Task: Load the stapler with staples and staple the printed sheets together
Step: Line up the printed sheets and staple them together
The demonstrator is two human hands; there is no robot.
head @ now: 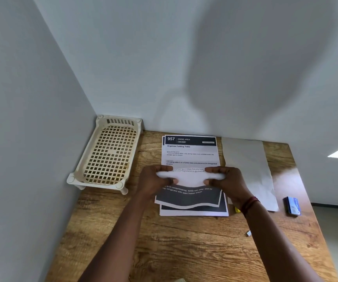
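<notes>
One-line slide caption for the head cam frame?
Left hand and right hand grip a curled printed sheet over the stack on a wooden table; cream basket left, blue box right.

Two hands [153,183] [228,183], one paper stack [190,153], one tray [83,161], one blue box [292,205]

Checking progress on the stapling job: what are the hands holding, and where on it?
Both hands hold the top printed sheet: the left hand pinches its left edge, the right hand its right edge.
</notes>
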